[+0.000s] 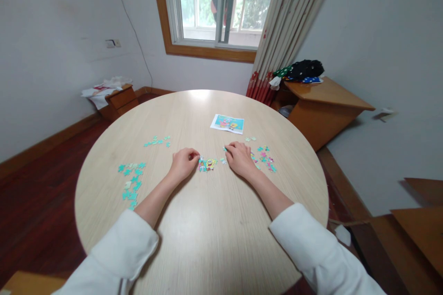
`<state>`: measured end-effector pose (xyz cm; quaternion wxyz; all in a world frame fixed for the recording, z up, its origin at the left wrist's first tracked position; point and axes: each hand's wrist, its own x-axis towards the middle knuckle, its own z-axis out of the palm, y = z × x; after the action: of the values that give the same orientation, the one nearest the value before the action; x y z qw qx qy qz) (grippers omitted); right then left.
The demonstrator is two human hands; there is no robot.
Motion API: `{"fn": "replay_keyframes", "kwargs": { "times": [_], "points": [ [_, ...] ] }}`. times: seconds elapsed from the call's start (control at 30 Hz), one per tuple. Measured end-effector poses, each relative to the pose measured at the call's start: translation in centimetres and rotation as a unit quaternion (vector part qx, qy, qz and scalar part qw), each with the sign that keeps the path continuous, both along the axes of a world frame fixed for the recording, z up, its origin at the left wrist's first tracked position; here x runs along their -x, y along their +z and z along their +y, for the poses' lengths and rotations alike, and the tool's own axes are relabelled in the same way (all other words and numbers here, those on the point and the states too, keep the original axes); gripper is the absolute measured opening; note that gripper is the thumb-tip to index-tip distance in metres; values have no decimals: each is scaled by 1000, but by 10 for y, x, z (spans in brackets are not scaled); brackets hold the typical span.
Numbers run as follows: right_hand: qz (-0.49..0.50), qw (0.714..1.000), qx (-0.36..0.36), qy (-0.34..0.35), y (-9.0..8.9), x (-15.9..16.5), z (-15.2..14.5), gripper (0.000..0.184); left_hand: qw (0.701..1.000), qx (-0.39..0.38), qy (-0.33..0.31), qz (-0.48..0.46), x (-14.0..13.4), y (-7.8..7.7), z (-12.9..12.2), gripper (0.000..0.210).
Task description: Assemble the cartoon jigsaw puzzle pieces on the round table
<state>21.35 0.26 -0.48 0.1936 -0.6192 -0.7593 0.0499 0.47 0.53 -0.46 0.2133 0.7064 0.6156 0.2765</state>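
Jigsaw (209,164), partly joined, on round table (207,239).
Joined part lies between the hands, about midway between left and right edges. Left hand (184,164): thumb and finger in a narrow pinch at the joined part's left side; cannot tell whether on a piece. Right hand (239,159): fingers lowered and bent; cannot tell its grip. Teal pieces (132,196): toward left edge. Pink pieces (270,165): toward right edge. Picture (227,123): toward far edge.

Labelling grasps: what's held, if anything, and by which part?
Cannot be told: left hand has fingertips at upper left edge of joined puzzle pieces; right hand has fingertips at a teal piece.
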Motion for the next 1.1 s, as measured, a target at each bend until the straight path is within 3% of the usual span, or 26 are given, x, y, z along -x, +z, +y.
{"fn": "replay_keyframes", "kwargs": {
  "times": [0.43, 1.1],
  "points": [
    [29, 1000, 0, -2, 2, -3, 1, 17, 1000, 2, 0, -1, 0, 2, -1, 20],
    [0, 999, 12, -32, 3, -2, 1, 14, 1000, -19, 5, -7, 3, -8, 3, 27]
  ]
}}
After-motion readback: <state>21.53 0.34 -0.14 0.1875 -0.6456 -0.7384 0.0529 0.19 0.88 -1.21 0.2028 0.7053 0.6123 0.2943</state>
